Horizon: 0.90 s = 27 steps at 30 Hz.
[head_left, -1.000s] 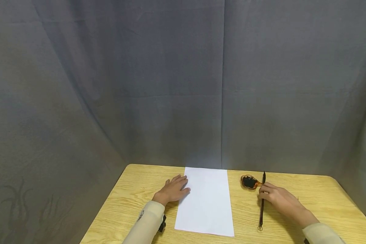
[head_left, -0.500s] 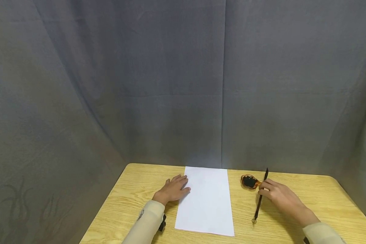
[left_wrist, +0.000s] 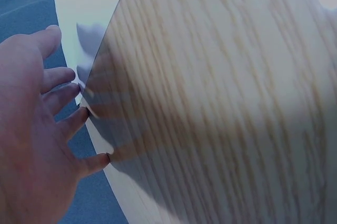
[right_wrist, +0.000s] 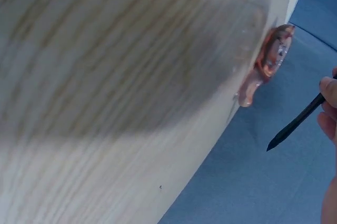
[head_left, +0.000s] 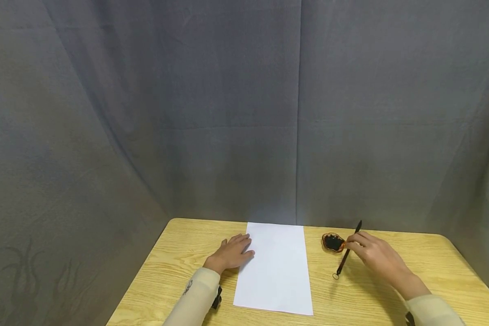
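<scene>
A sheet of white paper (head_left: 275, 271) lies on the wooden table. My left hand (head_left: 230, 253) rests at its left edge, palm down with the fingers spread, thumb and fingertips over the paper. To the right, my right hand (head_left: 376, 256) pinches a dark ink brush (head_left: 344, 263) by its middle. The pointed tip of the brush aims up and away, and the ring on its other end hangs low toward me. Just left of these fingers sits a small amber dish (head_left: 335, 251) with black ink in it; its short handle is partly hidden behind the hand.
The wooden table (head_left: 179, 262) has rounded far corners. Grey cloth (head_left: 228, 113) hangs close behind its far edge and along both sides. A dark strap device (head_left: 217, 299) is on the left wrist.
My right hand has tilted and lifted the brush: its ring end swung left and up, its tip up and slightly right. The left hand, paper and dish have stayed put.
</scene>
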Motion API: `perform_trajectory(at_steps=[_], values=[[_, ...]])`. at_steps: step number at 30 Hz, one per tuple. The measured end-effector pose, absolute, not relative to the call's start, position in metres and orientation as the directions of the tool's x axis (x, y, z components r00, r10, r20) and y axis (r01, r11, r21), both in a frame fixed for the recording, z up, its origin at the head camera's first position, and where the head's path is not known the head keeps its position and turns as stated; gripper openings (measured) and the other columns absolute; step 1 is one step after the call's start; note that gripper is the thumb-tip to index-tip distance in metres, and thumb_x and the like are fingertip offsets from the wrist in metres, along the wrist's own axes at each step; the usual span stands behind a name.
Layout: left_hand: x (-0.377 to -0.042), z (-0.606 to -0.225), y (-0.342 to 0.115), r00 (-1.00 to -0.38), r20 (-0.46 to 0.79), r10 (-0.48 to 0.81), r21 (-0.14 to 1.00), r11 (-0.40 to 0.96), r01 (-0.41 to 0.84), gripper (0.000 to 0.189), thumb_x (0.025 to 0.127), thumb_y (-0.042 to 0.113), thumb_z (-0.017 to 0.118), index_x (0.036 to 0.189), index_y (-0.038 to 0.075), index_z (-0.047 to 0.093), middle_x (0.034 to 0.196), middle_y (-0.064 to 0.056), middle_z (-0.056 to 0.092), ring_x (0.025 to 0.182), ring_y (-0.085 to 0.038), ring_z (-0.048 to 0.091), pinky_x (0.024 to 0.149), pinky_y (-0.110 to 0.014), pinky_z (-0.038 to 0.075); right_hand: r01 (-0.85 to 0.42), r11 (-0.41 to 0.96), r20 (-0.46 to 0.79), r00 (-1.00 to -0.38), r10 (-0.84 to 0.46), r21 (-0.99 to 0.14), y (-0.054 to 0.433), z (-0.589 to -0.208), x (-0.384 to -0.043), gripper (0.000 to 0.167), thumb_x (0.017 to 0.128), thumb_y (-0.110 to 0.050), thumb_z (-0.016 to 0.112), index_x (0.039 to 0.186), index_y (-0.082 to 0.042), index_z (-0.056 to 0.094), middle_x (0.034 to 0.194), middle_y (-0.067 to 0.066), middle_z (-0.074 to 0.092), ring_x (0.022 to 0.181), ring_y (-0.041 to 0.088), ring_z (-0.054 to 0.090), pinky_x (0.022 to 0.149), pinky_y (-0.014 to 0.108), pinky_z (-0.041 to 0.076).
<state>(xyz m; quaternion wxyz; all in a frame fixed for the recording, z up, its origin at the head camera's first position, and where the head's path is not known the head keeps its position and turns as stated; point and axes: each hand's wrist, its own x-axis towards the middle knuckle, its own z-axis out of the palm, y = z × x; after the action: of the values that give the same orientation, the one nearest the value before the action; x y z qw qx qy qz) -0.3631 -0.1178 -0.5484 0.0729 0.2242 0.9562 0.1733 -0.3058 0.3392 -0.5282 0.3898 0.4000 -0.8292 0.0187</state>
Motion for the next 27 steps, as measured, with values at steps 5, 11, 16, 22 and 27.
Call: perform_trajectory(at_steps=[5, 11, 16, 22, 27], values=[[-0.363, -0.548, -0.119, -0.887, -0.060, 0.457, 0.366, 0.837, 0.407, 0.060, 0.111, 0.044, 0.051, 0.160, 0.009, 0.049, 0.173, -0.009, 0.038, 0.162, -0.034, 0.032, 0.129, -0.070, 0.022, -0.664, 0.713, 0.704, -0.395, -0.591, 0.225, 0.339, -0.520, -0.305, 0.063, 0.118, -0.034, 0.023, 0.100, -0.008, 0.078, 0.102, 0.003, 0.075, 0.091, 0.019, 0.072, 0.074, 0.035, 0.062], [-0.363, -0.548, -0.119, -0.884, -0.056, 0.465, 0.352, 0.837, 0.418, 0.059, 0.110, 0.043, 0.051, 0.159, 0.009, 0.050, 0.172, -0.009, 0.039, 0.161, -0.034, 0.032, 0.128, -0.070, 0.023, -0.659, 0.731, 0.739, -0.401, -0.541, 0.177, 0.340, -0.515, -0.306, 0.063, 0.117, -0.041, 0.027, 0.102, -0.008, 0.078, 0.101, 0.003, 0.077, 0.089, 0.017, 0.071, 0.070, 0.029, 0.059], [-0.362, -0.548, -0.120, -0.882, -0.060, 0.467, 0.339, 0.841, 0.423, 0.060, 0.110, 0.043, 0.051, 0.160, 0.009, 0.049, 0.172, -0.009, 0.039, 0.162, -0.033, 0.032, 0.129, -0.068, 0.023, -0.676, 0.727, 0.767, -0.402, -0.501, 0.121, 0.338, -0.510, -0.306, 0.058, 0.117, -0.038, 0.034, 0.102, -0.005, 0.079, 0.100, 0.005, 0.077, 0.088, 0.019, 0.072, 0.072, 0.032, 0.059], [-0.362, -0.547, -0.122, -0.871, -0.070, 0.486, 0.316, 0.839, 0.443, 0.064, 0.109, 0.045, 0.053, 0.161, 0.009, 0.047, 0.174, -0.008, 0.037, 0.163, -0.034, 0.030, 0.129, -0.069, 0.023, -0.677, 0.729, 0.808, -0.374, -0.456, 0.098, 0.337, -0.506, -0.307, 0.055, 0.116, -0.040, 0.041, 0.100, -0.004, 0.078, 0.098, 0.005, 0.078, 0.085, 0.020, 0.073, 0.072, 0.031, 0.060], [-0.362, -0.546, -0.124, -0.866, -0.074, 0.495, 0.285, 0.842, 0.457, 0.066, 0.107, 0.047, 0.057, 0.161, 0.010, 0.048, 0.174, -0.008, 0.036, 0.163, -0.034, 0.031, 0.128, -0.067, 0.026, -0.668, 0.742, 0.823, -0.394, -0.410, 0.050, 0.338, -0.502, -0.307, 0.051, 0.115, -0.041, 0.044, 0.101, -0.005, 0.077, 0.098, 0.005, 0.078, 0.084, 0.020, 0.074, 0.070, 0.025, 0.060]])
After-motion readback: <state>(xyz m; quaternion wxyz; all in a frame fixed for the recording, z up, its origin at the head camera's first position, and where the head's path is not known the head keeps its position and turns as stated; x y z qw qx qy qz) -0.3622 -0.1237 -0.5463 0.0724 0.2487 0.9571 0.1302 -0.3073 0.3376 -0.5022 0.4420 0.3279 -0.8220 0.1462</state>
